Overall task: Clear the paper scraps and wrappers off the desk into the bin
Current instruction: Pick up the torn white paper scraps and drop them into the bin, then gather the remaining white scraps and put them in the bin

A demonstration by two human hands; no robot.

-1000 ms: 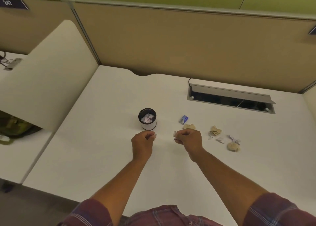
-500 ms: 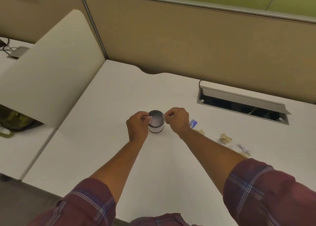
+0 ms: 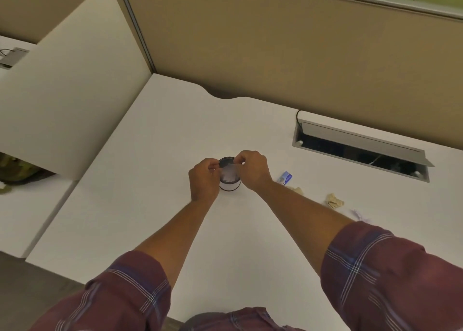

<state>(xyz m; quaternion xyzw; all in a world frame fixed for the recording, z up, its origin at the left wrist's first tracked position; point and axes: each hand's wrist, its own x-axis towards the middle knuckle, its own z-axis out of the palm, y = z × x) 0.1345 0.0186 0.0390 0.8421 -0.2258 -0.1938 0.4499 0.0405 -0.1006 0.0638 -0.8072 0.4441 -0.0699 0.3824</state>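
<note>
I hold both hands, left (image 3: 204, 180) and right (image 3: 253, 169), over the bin (image 3: 229, 184), each grip pinching a pale scrap (image 3: 229, 171); next move: release.

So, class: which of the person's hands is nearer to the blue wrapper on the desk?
The right hand. It is at the bin, with the blue wrapper just to its right. The left hand is on the bin's far side from the wrapper.
</note>
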